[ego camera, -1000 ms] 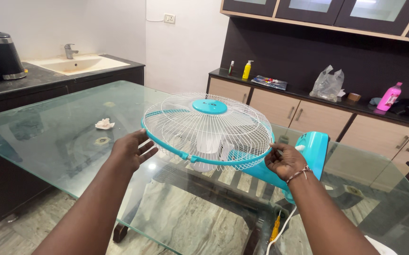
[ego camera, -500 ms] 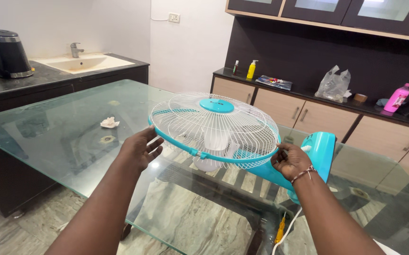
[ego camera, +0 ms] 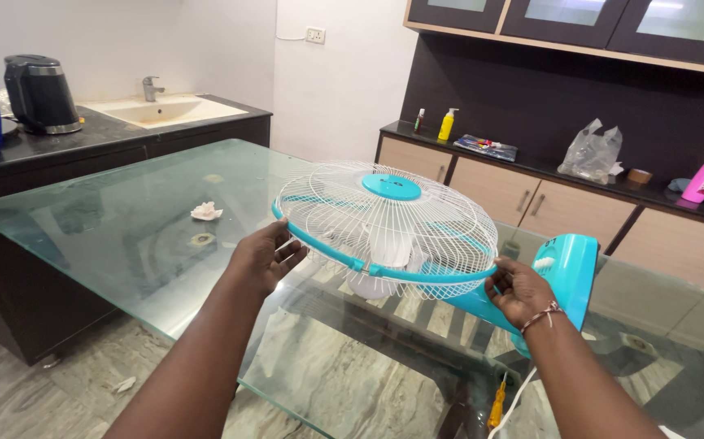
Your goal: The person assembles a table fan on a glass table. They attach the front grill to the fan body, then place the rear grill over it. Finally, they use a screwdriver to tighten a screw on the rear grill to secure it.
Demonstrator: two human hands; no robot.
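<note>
A turquoise table fan lies face-up on the glass table (ego camera: pixel 124 219). Its white wire guard (ego camera: pixel 388 223) with a turquoise centre cap and turquoise rim points upward, and white blades show through the wires. My left hand (ego camera: pixel 264 258) holds the guard's rim on the left side, fingers spread under the edge. At the right side of the rim, my right hand (ego camera: pixel 519 291), with a bracelet at the wrist, grips the rim near the fan's neck. The turquoise base (ego camera: pixel 570 272) stands up behind that hand.
A crumpled white tissue (ego camera: pixel 206 211) lies on the glass. A yellow-handled screwdriver (ego camera: pixel 496 406) and a white cord sit under the right forearm. A kettle (ego camera: pixel 39 93), a blue packet and a sink (ego camera: pixel 165 108) are on the left counter. Bottles and a plastic bag (ego camera: pixel 592 153) line the back counter.
The view has shifted left and down a little. Both hands stay on the guard's rim, and the fan head has tilted slightly, its left edge now higher.
</note>
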